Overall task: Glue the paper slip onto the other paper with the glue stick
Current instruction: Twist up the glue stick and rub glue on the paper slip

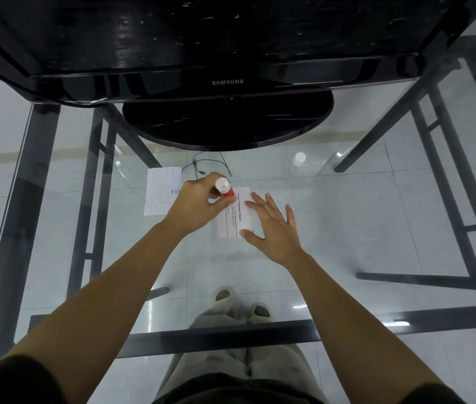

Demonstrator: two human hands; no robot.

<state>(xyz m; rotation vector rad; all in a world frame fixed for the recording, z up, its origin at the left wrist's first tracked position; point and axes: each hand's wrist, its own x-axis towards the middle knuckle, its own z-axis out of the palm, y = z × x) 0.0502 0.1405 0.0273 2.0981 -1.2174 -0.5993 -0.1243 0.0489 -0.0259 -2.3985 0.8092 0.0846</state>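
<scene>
Currently, near edge first: two forearms reach out over the glass tabletop (347,217) toward the paper slip (238,212), which lies flat on the glass and is the landmark for the rest.

Right hand (273,228) is just right of the slip, palm down, fingers spread, released, nothing in it. Its fingertips (250,204) rest on the slip's right edge and appear to pin it.

Left hand (194,204) is at the slip's upper-left corner, grip clenched around the glue stick (225,188). Red barrel, white end pointing up at the camera. Whether the glue end touches the paper is hidden by the hand.

Second paper (159,195) lies flat just left of the slip, partly behind the left hand, apart from the slip.

Beyond the slip: thin black cable (201,166), then a small white cap (299,158) up and to the right, likely the stick's cap. Farthest: monitor base (228,121).

Handling, my read: slip is light, floppy, and will skate on smooth glass, so hold it down flat near an edge while swiping, then lift by a corner. Glue stick is rigid and light; hold mid-barrel.

Count: 1 slip, 1 other paper, 1 glue stick, 1 cap, 2 hands.
</scene>
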